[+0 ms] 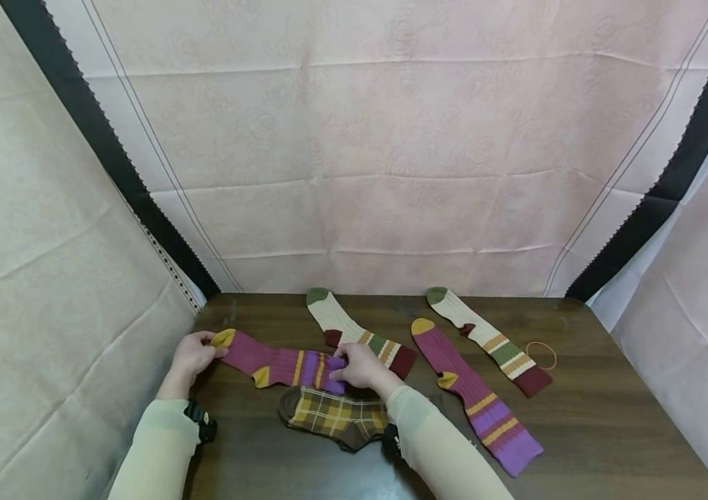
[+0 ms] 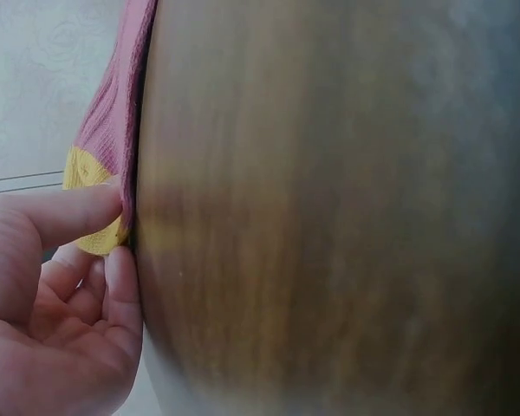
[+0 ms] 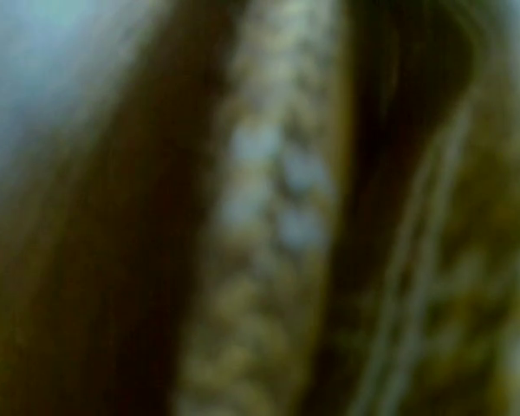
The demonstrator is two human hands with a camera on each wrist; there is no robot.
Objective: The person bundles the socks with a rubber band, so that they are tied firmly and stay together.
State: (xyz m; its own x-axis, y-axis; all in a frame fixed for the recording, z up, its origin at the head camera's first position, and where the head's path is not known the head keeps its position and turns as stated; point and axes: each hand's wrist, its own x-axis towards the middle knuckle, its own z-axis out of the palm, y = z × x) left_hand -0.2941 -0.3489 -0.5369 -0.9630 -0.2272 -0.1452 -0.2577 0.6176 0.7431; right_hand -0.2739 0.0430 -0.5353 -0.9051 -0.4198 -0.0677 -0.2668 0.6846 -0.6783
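A magenta sock point(image 1: 273, 362) with yellow toe and heel and a striped purple cuff lies sideways between the hands. My left hand point(image 1: 193, 357) pinches its yellow toe point(image 2: 88, 170) between thumb and fingers. At the other end, my right hand point(image 1: 363, 367) pinches the purple cuff. Just below, under the right wrist, is a plaid sock point(image 1: 335, 415) in olive, yellow and dark grey. The right wrist view shows a blurred close-up of this plaid knit point(image 3: 264, 260); the right hand is out of that view.
Behind the right hand lies a cream sock point(image 1: 344, 321) with green toe and maroon cuff. To the right are a second magenta sock point(image 1: 469, 389), a second cream sock point(image 1: 485, 333) and a thin rubber band point(image 1: 541, 344). Pale cloth walls point(image 1: 391, 173) enclose the wooden table point(image 1: 610, 430).
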